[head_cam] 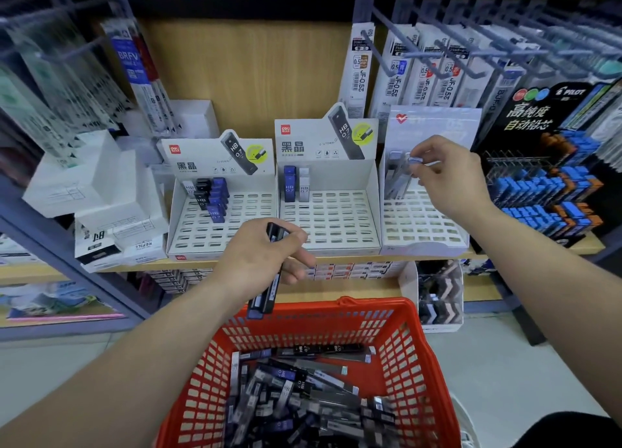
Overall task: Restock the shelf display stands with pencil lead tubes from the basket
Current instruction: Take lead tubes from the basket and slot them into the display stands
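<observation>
A red basket (409, 343) below me holds several pencil lead tubes (296, 390). Three white slotted display stands sit on the shelf: the left stand (198, 225) with several black and blue tubes, the middle stand (336, 218) with a blue and a grey tube at its back left, and the right stand (417, 222) with a few grey tubes at its back left. My left hand (259, 255) grips a bundle of dark tubes (266, 299) above the basket's far rim. My right hand (447, 175) pinches a grey tube (413, 159) over the right stand's back row.
White refill boxes (101, 191) are stacked left of the stands. Hanging pen refill packs (420, 74) on hooks fill the wall above right. A black Pilot lead display (552, 178) with blue and orange tubes stands at the right. A lower shelf (336, 269) holds more boxes.
</observation>
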Action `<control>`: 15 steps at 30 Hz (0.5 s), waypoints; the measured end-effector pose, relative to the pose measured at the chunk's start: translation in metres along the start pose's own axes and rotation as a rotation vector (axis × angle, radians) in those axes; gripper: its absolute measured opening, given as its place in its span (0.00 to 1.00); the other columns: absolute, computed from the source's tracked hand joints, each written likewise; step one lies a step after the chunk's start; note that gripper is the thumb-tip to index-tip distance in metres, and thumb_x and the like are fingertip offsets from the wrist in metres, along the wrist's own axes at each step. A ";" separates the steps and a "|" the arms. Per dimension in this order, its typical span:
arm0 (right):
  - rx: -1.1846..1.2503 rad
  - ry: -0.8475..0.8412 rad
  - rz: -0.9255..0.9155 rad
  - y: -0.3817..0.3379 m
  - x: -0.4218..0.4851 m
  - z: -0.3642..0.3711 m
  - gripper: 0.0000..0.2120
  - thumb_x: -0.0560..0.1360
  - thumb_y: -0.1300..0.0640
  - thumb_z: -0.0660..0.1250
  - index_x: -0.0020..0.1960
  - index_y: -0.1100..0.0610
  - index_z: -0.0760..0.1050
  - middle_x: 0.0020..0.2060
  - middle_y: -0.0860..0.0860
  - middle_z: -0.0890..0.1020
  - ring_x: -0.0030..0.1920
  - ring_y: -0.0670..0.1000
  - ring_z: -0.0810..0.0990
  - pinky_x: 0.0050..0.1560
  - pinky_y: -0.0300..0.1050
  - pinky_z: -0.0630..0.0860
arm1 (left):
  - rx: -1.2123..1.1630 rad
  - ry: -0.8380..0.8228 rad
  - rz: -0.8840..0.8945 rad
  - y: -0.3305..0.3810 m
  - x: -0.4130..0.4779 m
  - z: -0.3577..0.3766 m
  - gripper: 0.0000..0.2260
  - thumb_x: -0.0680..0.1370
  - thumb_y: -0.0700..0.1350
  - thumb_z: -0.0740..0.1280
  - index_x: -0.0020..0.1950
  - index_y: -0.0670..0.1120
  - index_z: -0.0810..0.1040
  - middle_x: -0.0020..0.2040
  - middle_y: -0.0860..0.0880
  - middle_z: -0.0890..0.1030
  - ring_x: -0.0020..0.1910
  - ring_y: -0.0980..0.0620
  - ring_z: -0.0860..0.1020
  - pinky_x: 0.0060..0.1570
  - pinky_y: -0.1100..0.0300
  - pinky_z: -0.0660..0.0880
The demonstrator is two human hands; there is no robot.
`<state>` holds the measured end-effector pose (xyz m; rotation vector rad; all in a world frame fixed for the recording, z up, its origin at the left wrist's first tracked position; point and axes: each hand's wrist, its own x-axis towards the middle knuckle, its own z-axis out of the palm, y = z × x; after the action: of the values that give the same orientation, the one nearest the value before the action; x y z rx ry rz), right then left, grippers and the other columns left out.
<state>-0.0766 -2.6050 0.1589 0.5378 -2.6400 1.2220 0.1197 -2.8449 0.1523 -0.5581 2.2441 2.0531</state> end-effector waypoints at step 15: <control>-0.190 0.005 -0.081 0.006 0.014 0.017 0.06 0.81 0.59 0.67 0.55 0.55 0.82 0.49 0.52 0.81 0.42 0.52 0.78 0.51 0.51 0.78 | -0.015 0.031 0.008 0.005 -0.006 -0.004 0.05 0.83 0.41 0.67 0.55 0.39 0.79 0.37 0.41 0.86 0.28 0.49 0.81 0.31 0.59 0.80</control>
<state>-0.0919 -2.6184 0.1482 0.6006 -2.6639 0.9360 0.1243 -2.8476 0.1594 -0.5875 2.2532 2.0814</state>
